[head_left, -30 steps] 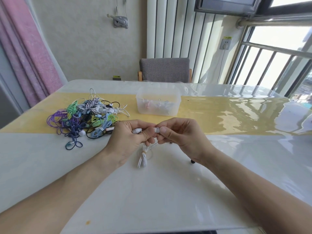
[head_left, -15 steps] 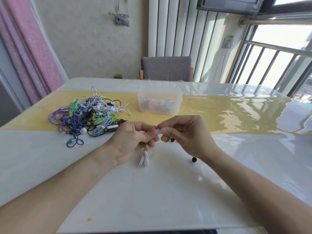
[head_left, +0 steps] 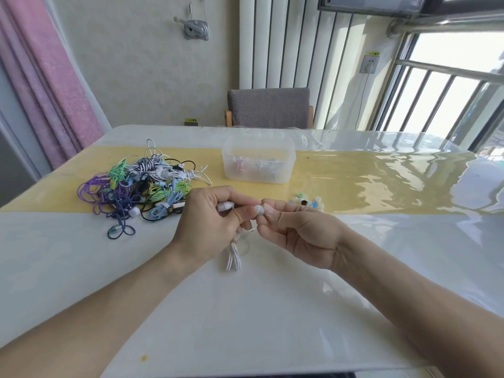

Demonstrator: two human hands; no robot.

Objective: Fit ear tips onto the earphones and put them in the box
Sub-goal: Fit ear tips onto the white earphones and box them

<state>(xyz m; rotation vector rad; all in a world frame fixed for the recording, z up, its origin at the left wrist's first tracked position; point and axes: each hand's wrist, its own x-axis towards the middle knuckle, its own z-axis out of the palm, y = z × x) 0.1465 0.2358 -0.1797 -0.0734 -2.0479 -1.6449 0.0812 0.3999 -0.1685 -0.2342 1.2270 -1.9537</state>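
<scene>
My left hand (head_left: 210,222) pinches one white earbud (head_left: 225,205) of a white earphone set. My right hand (head_left: 297,230) pinches the other white earbud (head_left: 259,209) between thumb and fingertips, close beside the left hand. The set's bundled white cable (head_left: 233,259) hangs down from my hands onto the white table (head_left: 245,309). A clear plastic box (head_left: 258,162) with earphones inside stands behind my hands on the yellow strip. A small heap of loose ear tips (head_left: 306,201) in white, blue and green lies just behind my right hand.
A tangled pile of coloured earphones (head_left: 139,186) lies at the left on the yellow strip. A grey chair (head_left: 268,107) stands at the table's far side. A pink curtain hangs at the left and a barred window is at the right.
My hands have risen slightly and the left earbud shows again between my fingers. The ear tips behind my right hand have come into view.
</scene>
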